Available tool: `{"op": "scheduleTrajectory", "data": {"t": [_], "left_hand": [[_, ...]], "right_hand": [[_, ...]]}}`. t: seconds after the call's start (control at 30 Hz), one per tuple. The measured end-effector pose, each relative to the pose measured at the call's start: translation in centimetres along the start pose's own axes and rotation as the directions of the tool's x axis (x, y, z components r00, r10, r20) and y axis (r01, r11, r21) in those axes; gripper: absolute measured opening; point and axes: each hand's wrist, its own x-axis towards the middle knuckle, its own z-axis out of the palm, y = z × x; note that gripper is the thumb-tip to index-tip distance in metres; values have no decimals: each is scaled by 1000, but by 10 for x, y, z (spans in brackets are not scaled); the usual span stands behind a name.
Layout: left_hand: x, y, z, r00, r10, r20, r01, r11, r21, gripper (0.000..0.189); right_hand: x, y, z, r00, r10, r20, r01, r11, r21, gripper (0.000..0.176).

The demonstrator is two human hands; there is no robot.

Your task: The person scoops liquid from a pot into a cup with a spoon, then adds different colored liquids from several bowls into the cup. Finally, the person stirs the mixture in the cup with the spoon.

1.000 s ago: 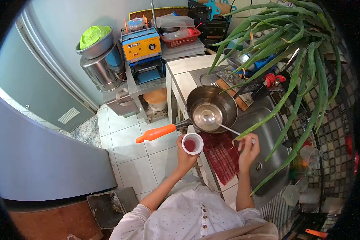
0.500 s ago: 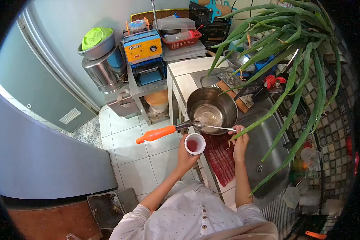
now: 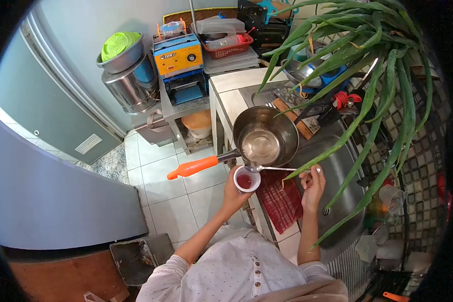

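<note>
My left hand (image 3: 235, 194) is closed round a white plastic cup (image 3: 255, 182) with red liquid (image 3: 243, 181) in it. The fingers of my right hand (image 3: 312, 189) pinch the handle end of a metal spoon (image 3: 282, 169). The spoon's bowl is at the cup's upper rim, and its handle runs to the right, level with the near side of the pot. Just beyond both hands stands a deep steel pot (image 3: 292, 132) with clear liquid at the bottom. Its orange-sleeved handle (image 3: 196, 167) points left over the counter edge.
A red checked cloth (image 3: 282, 204) lies between the counter edge and the steel sink (image 3: 340, 189). Long green leaves (image 3: 357, 126) hang over the sink from the upper right. Beyond the pot are a wooden-handled tool (image 3: 302, 126) and an orange-and-blue machine (image 3: 178, 58).
The spoon's bowl has moved from over the pot's near rim down to the cup's rim. My right hand has shifted right and slightly toward me; the cup has barely moved.
</note>
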Motion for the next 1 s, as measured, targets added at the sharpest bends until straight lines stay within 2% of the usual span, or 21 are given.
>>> {"op": "scheduleTrajectory", "data": {"t": [0.03, 0.1, 0.13, 0.2, 0.23, 0.3, 0.33, 0.4, 0.47, 0.57, 0.6, 0.67, 0.73, 0.8, 0.83, 1.0], "left_hand": [[1, 0, 1, 1000, 0, 7, 0, 1000, 0, 69], [3, 2, 2, 994, 105, -17, -104, 992, 71, 70], [4, 4, 2, 994, 104, -12, -103, 992, 70, 70], [4, 8, 2, 992, 125, -15, -124, 989, 77, 71], [3, 1, 3, 992, 124, -14, -122, 990, 77, 71], [3, -8, 6, 999, 27, -22, -29, 995, -100, 72], [3, -5, 4, 999, 27, -24, -29, 995, -98, 72], [2, 5, 0, 999, 51, 12, -52, 997, 50, 73], [1, 10, -2, 997, 78, 9, -79, 995, 68, 73], [1, 11, -1, 992, 128, -6, -127, 988, 91, 69], [1, 12, 0, 988, 151, -20, -148, 984, 94, 66], [1, 14, -1, 990, 139, -14, -138, 987, 88, 66], [1, 13, -4, 992, 124, -12, -123, 989, 85, 66], [2, 9, -5, 991, 137, 6, -137, 982, 128, 72], [2, 9, -5, 991, 135, 2, -135, 983, 127, 72], [2, 9, -7, 992, 127, -7, -126, 984, 125, 73]], "right_hand": [[-4, -4, 1, 1000, -2, -6, 2, 1000, 0, 18], [-10, -11, 2, 991, -13, 132, 31, 990, -136, 22], [-12, -13, 1, 992, -14, 127, 31, 990, -136, 22], [-15, -15, -1, 960, -75, 270, 136, 967, -214, 25], [-15, -16, -1, 960, -74, 269, 135, 967, -215, 25], [-15, -16, 1, 961, -153, 231, 198, 962, -189, 27], [-14, -16, 2, 961, -151, 233, 197, 962, -188, 27], [-7, -13, 5, 979, -192, 74, 201, 969, -145, 28], [1, -7, 6, 976, -205, 77, 214, 968, -130, 26], [10, 2, 9, 982, -118, 145, 160, 931, -329, 21], [12, 6, 11, 982, -119, 144, 161, 931, -329, 21], [14, 13, 15, 972, -66, 226, 166, 874, -457, 20], [16, 21, 15, 967, -74, 243, 178, 880, -441, 19], [16, 24, 14, 978, 6, 208, 70, 932, -356, 19], [17, 26, 12, 978, 8, 211, 69, 931, -358, 19], [17, 23, 6, 991, 96, 96, -83, 987, -135, 19]]}}
